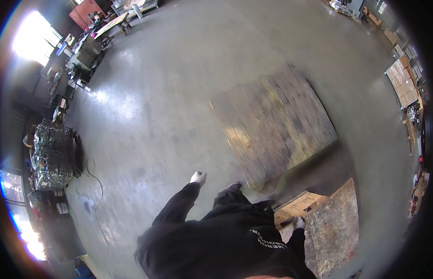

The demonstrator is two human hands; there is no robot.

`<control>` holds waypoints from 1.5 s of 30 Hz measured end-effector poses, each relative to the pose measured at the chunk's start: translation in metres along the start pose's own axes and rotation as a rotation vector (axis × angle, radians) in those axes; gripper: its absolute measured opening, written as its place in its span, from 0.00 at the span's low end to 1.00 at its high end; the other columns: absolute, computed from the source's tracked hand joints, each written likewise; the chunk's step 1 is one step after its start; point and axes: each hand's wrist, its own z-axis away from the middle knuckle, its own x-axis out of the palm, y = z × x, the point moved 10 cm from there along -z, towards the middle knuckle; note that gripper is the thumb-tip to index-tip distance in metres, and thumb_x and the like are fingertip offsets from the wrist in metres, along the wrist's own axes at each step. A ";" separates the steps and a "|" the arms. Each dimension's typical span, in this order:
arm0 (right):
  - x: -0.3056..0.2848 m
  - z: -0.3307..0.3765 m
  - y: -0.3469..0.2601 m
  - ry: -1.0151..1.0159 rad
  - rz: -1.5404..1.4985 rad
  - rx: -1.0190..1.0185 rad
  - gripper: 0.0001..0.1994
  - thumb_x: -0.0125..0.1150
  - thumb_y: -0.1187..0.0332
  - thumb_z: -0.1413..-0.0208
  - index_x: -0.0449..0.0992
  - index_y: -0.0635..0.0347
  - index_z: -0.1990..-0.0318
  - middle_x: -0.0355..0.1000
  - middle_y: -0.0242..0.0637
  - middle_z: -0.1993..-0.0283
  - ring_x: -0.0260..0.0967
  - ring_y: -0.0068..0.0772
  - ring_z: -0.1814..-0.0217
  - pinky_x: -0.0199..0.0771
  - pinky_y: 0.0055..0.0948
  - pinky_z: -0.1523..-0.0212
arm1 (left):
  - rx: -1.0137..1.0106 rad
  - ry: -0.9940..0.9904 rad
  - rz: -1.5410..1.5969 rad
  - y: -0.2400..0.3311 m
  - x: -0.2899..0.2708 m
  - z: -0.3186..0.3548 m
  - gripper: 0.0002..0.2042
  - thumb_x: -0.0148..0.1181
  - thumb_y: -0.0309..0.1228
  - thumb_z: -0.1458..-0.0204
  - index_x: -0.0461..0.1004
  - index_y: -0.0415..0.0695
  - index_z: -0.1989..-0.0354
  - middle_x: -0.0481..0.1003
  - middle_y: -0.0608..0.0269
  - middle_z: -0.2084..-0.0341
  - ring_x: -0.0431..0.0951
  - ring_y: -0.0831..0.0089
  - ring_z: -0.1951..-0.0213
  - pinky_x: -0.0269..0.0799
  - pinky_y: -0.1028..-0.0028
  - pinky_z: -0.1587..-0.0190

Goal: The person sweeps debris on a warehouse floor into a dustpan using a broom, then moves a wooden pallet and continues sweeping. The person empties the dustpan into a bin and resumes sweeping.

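Note:
My left hand [198, 178], in a white glove, is held out over the bare floor with its fingers curled in; I see nothing in it. My right hand [298, 223], gloved too, is low on my right with its fingers closed. A short dark thing [287, 222] shows beside its fingers, too small to name. Under that hand lie a light wooden piece [291, 209] with a dark gap in it and a worn, stained wooden board [335, 223]. Ahead to the right, a large weathered plank panel [274, 125] lies near my feet.
A wire cage [52, 156] full of metal parts stands at the left, with a thin cable [101, 186] on the floor beside it. Workbenches [86, 51] line the far left. Stacked cartons [402, 83] stand along the right side. Grey floor [156, 93] stretches ahead.

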 end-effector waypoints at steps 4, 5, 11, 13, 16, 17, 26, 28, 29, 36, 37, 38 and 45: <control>-0.008 -0.061 -0.050 0.083 0.155 -0.079 0.07 0.61 0.68 0.45 0.69 0.48 0.72 0.61 0.22 0.81 0.57 0.20 0.83 0.58 0.26 0.84 | -0.195 -0.052 0.060 -0.023 0.026 0.061 0.17 0.57 0.41 0.43 0.69 0.36 0.61 0.73 0.60 0.79 0.74 0.70 0.80 0.71 0.69 0.77; -0.010 -0.077 -0.058 0.062 0.124 -0.074 0.06 0.60 0.68 0.45 0.69 0.48 0.72 0.62 0.22 0.80 0.57 0.20 0.83 0.58 0.26 0.83 | -0.187 -0.041 0.153 -0.018 0.033 0.078 0.16 0.57 0.41 0.43 0.69 0.37 0.61 0.73 0.60 0.80 0.73 0.69 0.81 0.70 0.69 0.78; -0.061 -0.189 -0.118 -0.115 0.072 -0.132 0.09 0.61 0.62 0.42 0.71 0.51 0.72 0.65 0.25 0.79 0.61 0.21 0.80 0.62 0.23 0.79 | -0.359 -0.028 0.365 0.029 0.111 0.149 0.13 0.57 0.38 0.43 0.69 0.39 0.63 0.71 0.61 0.82 0.71 0.71 0.84 0.65 0.71 0.83; -0.107 -0.228 -0.124 -0.008 0.125 -0.022 0.09 0.61 0.60 0.42 0.75 0.55 0.63 0.72 0.29 0.73 0.67 0.25 0.76 0.69 0.27 0.75 | -0.381 0.038 0.370 0.058 0.142 0.161 0.12 0.55 0.37 0.42 0.67 0.40 0.62 0.70 0.61 0.82 0.70 0.70 0.84 0.64 0.70 0.85; -0.166 -0.289 -0.169 0.083 0.469 -0.161 0.14 0.60 0.60 0.42 0.75 0.56 0.53 0.76 0.35 0.63 0.73 0.31 0.70 0.73 0.33 0.71 | -0.395 0.083 0.493 0.115 0.212 0.190 0.10 0.55 0.35 0.42 0.66 0.41 0.63 0.70 0.61 0.82 0.70 0.70 0.85 0.64 0.71 0.86; -0.186 -0.310 -0.167 0.058 0.421 -0.056 0.14 0.60 0.60 0.42 0.75 0.57 0.53 0.76 0.35 0.62 0.73 0.31 0.70 0.74 0.34 0.71 | -0.326 0.022 0.452 0.149 0.238 0.194 0.14 0.55 0.38 0.41 0.66 0.40 0.58 0.72 0.59 0.77 0.73 0.69 0.81 0.68 0.69 0.82; -0.257 -0.466 -0.275 0.207 0.357 -0.014 0.12 0.60 0.57 0.42 0.76 0.56 0.62 0.75 0.32 0.69 0.71 0.28 0.74 0.73 0.32 0.73 | 0.122 -0.184 0.314 0.409 0.417 0.262 0.17 0.55 0.38 0.40 0.67 0.36 0.51 0.75 0.58 0.65 0.76 0.72 0.68 0.73 0.73 0.63; -0.213 -0.467 -0.319 0.049 0.245 -0.053 0.11 0.60 0.57 0.42 0.74 0.53 0.59 0.73 0.31 0.73 0.70 0.29 0.77 0.72 0.34 0.76 | 0.077 -0.152 0.323 0.417 0.437 0.259 0.16 0.59 0.37 0.43 0.69 0.36 0.55 0.75 0.59 0.68 0.75 0.73 0.70 0.72 0.75 0.67; -0.193 -0.460 -0.336 -0.015 0.163 0.017 0.11 0.60 0.58 0.42 0.73 0.53 0.59 0.72 0.31 0.73 0.69 0.30 0.78 0.72 0.34 0.77 | 0.066 -0.146 0.357 0.416 0.448 0.254 0.16 0.58 0.37 0.43 0.69 0.36 0.55 0.75 0.59 0.68 0.75 0.72 0.71 0.72 0.74 0.67; -0.135 -0.431 -0.502 -0.056 -0.038 0.042 0.06 0.59 0.63 0.41 0.71 0.50 0.60 0.72 0.34 0.69 0.69 0.33 0.74 0.75 0.36 0.75 | -0.269 -0.089 0.025 0.324 0.519 0.197 0.17 0.58 0.40 0.44 0.68 0.36 0.59 0.74 0.60 0.75 0.75 0.70 0.77 0.71 0.70 0.76; -0.138 -0.440 -0.516 -0.065 0.033 0.045 0.06 0.59 0.63 0.41 0.71 0.50 0.59 0.71 0.33 0.70 0.69 0.33 0.75 0.74 0.35 0.75 | -0.201 -0.046 0.058 0.330 0.524 0.191 0.17 0.58 0.40 0.44 0.68 0.36 0.59 0.74 0.60 0.75 0.75 0.71 0.77 0.71 0.70 0.75; -0.149 -0.450 -0.526 -0.069 0.088 0.066 0.07 0.59 0.64 0.41 0.71 0.49 0.58 0.71 0.32 0.72 0.68 0.33 0.76 0.74 0.34 0.76 | -0.194 -0.012 0.068 0.334 0.531 0.189 0.17 0.57 0.40 0.44 0.68 0.36 0.58 0.74 0.60 0.75 0.75 0.71 0.76 0.71 0.71 0.75; -0.226 -0.582 -0.580 -0.046 0.228 0.107 0.06 0.57 0.68 0.42 0.67 0.48 0.59 0.66 0.31 0.75 0.63 0.30 0.81 0.71 0.34 0.80 | -0.203 0.295 0.428 0.419 0.588 0.223 0.17 0.56 0.39 0.43 0.69 0.34 0.58 0.75 0.59 0.73 0.76 0.72 0.74 0.72 0.72 0.72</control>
